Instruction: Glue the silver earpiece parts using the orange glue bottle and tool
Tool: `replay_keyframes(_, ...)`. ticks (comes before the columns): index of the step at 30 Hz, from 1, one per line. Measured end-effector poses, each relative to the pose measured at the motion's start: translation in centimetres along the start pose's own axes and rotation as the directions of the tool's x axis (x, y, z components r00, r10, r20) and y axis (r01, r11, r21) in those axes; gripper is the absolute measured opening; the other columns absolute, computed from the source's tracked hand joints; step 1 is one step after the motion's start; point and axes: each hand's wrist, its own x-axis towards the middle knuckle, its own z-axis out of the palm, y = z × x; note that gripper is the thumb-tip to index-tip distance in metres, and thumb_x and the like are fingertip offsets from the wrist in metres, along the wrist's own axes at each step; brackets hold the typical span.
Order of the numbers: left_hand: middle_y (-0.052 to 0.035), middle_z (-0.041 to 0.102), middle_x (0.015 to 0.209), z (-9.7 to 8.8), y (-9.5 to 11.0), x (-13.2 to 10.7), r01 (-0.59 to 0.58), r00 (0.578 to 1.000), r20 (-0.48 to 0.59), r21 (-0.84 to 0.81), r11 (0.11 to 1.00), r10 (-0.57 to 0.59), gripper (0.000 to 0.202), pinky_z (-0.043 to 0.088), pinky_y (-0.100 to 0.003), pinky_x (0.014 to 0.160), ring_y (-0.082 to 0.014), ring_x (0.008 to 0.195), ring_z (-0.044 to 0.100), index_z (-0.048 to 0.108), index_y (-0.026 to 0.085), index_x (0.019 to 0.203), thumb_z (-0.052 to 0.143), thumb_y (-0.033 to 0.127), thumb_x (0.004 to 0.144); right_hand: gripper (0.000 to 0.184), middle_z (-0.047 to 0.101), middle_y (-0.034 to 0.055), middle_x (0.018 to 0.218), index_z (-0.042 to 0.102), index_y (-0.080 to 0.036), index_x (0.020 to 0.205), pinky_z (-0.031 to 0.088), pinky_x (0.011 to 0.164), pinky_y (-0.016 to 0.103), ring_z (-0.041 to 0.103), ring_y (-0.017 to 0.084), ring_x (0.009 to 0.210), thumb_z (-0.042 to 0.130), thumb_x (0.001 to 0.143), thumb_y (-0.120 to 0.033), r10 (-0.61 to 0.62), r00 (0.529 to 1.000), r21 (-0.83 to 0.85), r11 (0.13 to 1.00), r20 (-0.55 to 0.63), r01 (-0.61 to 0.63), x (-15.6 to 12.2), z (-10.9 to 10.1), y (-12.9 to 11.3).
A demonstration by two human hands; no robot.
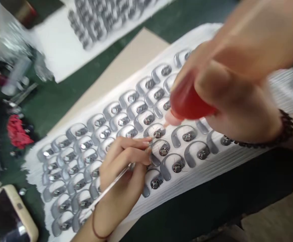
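1. we look down at two bare hands working over a stack of white sheets (171, 198), set at a slant on a dark green desk (78, 72).
2. the left hand (130, 158), low in the middle, has its fingers pinched together on slim silver tweezers (111, 185); the long end slants back toward the wrist, which wears a thin brown band (94, 218).
3. the tweezers' tips reach a small round silver piece (158, 133) beside a grey curved piece; we cannot tell whether they grip it or only touch it.
4. the right hand (247, 104), blurred and near us, has its fingers wrapped around a red squeeze bottle (193, 99), leaving its lower end in sight. a dark beaded bracelet (287, 129) circles that wrist.
5. the bottle's pink nozzle (173, 119) points down and leftward, near the tweezers' tips; we cannot tell if it touches anything.
6. rows of grey curved pieces (176, 139) cover the top sheet, each shaped like a hook with a shiny silver part near its curve.
7. beyond the stack we find tan cardboard (131, 55) and another white sheet (63, 53) with more pieces, blurred.
8. along the left side lie clear plastic wrapping (12, 43), a red crumpled bundle (18, 131) and a phone in a cream case (27, 215).
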Motion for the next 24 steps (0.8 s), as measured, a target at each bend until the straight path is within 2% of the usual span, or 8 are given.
replay_keyframes(3,-0.0028,0.057,0.079,0.3,0.1,0.1,-0.399,0.902,0.298,0.306,0.864,0.311,0.016,0.049,-0.029,0.075,-0.0183,0.085,0.061,0.06,0.02,0.069,0.059,0.004,0.074,0.035,0.056,-0.0036,0.065,0.053,-0.016,0.072,0.028,0.037,0.014,0.034,0.001,0.042,0.045,0.092,-0.042,-0.243,0.961,0.056,0.97,0.135,0.237,0.7,-0.8,-1.9)
replay_keyframes(5,-0.0027,0.057,0.079,0.4,0.3,0.3,-0.445,0.884,0.306,0.318,0.837,0.354,0.012,0.047,-0.026,0.069,-0.0164,0.08,0.059,0.061,0.021,0.081,0.056,0.01,0.078,0.037,0.061,0.0003,0.079,0.053,-0.016,0.079,0.023,0.035,0.017,0.03,0.002,0.041,0.042,0.092,-0.049,-0.303,0.946,0.064,0.953,0.117,0.298,1.0,-1.0,-3.2)
replay_keyframes(7,-0.0036,0.058,0.08,0.6,0.7,0.6,-0.451,0.888,0.244,0.305,0.839,0.389,0.011,0.044,-0.026,0.067,-0.0158,0.077,0.057,0.062,0.022,0.089,0.054,0.017,0.082,0.027,0.06,-0.0004,0.086,0.051,-0.018,0.089,0.03,0.038,0.016,0.038,0.003,0.047,0.059,0.084,-0.044,-0.451,0.891,0.019,0.892,0.043,0.451,1.0,-0.7,-4.5)
replay_keyframes(10,-0.0041,0.058,0.08,0.5,1.8,0.7,-0.41,0.912,0.043,0.127,0.903,0.408,0.014,0.04,-0.026,0.071,-0.0159,0.079,0.054,0.062,0.02,0.083,0.051,0.029,0.085,0.038,0.057,0.0022,0.095,0.051,-0.02,0.101,0.049,0.063,0.022,0.056,0.013,0.079,0.073,0.072,-0.031,-0.672,0.734,-0.153,0.719,0.094,0.678,0.1,0.6,-5.9)
replay_keyframes(13,-0.0009,0.053,0.069,-0.2,3.3,-0.2,-0.362,0.932,-0.094,-0.162,0.918,0.351,0.019,0.04,-0.023,0.066,-0.0127,0.069,0.051,0.061,0.019,0.081,0.059,0.038,0.08,0.048,0.054,0.0052,0.102,0.05,-0.023,0.114,0.049,0.08,0.033,0.053,0.019,0.094,0.073,0.072,-0.025,-0.839,0.507,-0.384,0.411,0.195,0.827,-1.8,2.6,-6.0)
replay_keyframes(18,0.006,0.035,0.053,-1.6,6.7,-3.1,-0.193,0.978,0.002,-0.366,0.911,0.208,0.034,0.018,-0.016,0.042,-0.0028,0.043,0.021,0.062,0.018,0.098,0.058,0.046,0.079,0.05,0.048,0.0055,0.092,0.046,-0.029,0.129,0.05,0.065,0.028,0.052,0.016,0.079,0.056,0.083,-0.011,-0.93,0.186,-0.569,-0.031,0.319,0.822,-5.1,6.0,-4.4)
replay_keyframes(21,0.0047,0.043,0.054,-2.6,8.5,-4.6,-0.183,0.972,0.071,-0.379,0.907,0.225,0.042,0.019,-0.016,0.041,-0.0024,0.042,0.021,0.061,0.021,0.107,0.063,0.047,0.074,0.057,0.052,0.0052,0.092,0.039,-0.032,0.135,0.05,0.067,0.028,0.055,0.016,0.078,0.047,0.085,-0.006,-0.912,0.091,-0.611,-0.191,0.399,0.768,-6.2,7.9,-4.2)
replay_keyframes(24,-0.0033,0.061,0.097,-4.0,9.7,-5.4,-0.263,0.948,0.071,-0.364,0.893,0.309,0.045,0.023,-0.016,0.042,-0.0013,0.047,0.03,0.06,0.026,0.111,0.07,0.039,0.07,0.059,0.057,0.0045,0.092,0.036,-0.033,0.136,0.05,0.07,0.03,0.057,0.017,0.08,0.045,0.085,-0.005,-0.919,0.059,-0.594,-0.203,0.39,0.779,-6.8,10.0,-5.0)
